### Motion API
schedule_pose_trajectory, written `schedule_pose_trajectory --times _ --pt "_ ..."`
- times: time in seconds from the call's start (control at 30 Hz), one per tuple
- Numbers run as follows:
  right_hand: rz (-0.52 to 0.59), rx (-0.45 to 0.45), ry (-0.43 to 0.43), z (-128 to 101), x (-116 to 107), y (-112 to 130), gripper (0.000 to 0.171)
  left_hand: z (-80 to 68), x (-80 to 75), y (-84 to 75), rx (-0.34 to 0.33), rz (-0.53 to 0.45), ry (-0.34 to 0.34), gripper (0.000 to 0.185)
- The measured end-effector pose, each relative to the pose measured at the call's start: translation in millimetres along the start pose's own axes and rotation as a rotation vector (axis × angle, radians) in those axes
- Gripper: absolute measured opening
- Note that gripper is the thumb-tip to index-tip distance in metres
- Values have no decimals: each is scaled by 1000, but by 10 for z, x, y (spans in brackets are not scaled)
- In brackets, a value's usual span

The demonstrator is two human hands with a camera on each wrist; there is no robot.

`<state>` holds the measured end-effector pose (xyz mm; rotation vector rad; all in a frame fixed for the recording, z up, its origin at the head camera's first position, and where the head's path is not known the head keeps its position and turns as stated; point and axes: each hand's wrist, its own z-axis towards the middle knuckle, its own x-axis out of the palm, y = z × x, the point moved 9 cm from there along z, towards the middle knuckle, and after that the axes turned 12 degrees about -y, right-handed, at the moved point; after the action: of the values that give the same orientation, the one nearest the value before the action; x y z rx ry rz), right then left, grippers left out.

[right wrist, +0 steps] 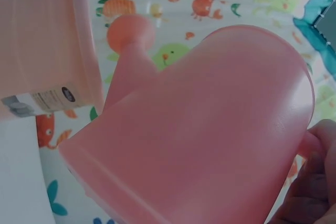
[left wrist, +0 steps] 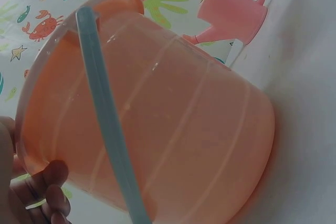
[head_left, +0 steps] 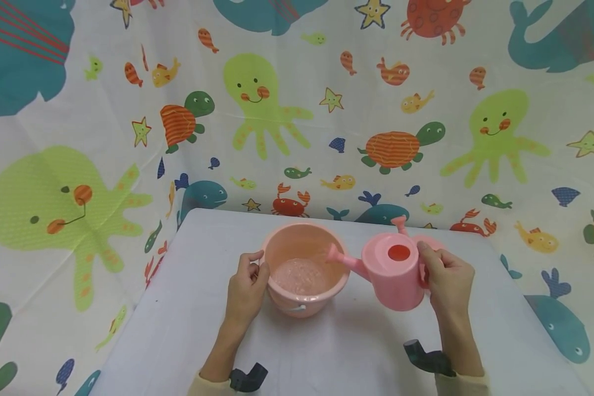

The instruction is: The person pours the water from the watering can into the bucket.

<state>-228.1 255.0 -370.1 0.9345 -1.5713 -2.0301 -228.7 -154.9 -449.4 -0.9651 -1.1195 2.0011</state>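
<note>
The right hand (head_left: 450,278) has its fingers curled round the handle of a pink watering can (head_left: 393,278), which it holds raised above the bench (head_left: 208,352). The can's round filling hole (head_left: 399,253) faces upward, and its spout (head_left: 353,265) points leftward to the bucket; in the head view the flared rose (head_left: 333,254) overlaps the bucket's mouth. Whether liquid is leaving the rose cannot be told.

The peach-coloured bucket (head_left: 284,303) stands upright on the bench, with clear, rippled liquid (head_left: 297,276) inside. The left hand (head_left: 247,289) pinches its left rim between thumb and bent fingers. A pale carrying handle (left wrist: 107,108) hangs down the outer wall, faint bands run along that wall, and a printed label (right wrist: 50,100) is visible from the right wrist.

A second pink watering can (left wrist: 233,9) stands on the bench behind the held one, partly hidden by it in the head view. Black wrist mounts (head_left: 428,357) and beige sleeves (head_left: 460,385) mark both forearms. Beyond the white-covered bench hangs a fabric backdrop (head_left: 287,159) printed with octopuses, turtles, crabs, whales, fish and starfish.
</note>
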Motion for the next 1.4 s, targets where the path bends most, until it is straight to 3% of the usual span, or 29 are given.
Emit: schedule_pose_trajectory --times 0.33,1.13,1.4 --pt "-1 -49 8 18 -19 101 50 -10 -26 -42 26 0 -8 27" --pt "8 -79 38 20 -42 185 44 -53 -32 -64 10 -9 -7 27" --pt "-1 -80 40 25 -45 192 50 -66 -41 -84 6 -5 -8 27"
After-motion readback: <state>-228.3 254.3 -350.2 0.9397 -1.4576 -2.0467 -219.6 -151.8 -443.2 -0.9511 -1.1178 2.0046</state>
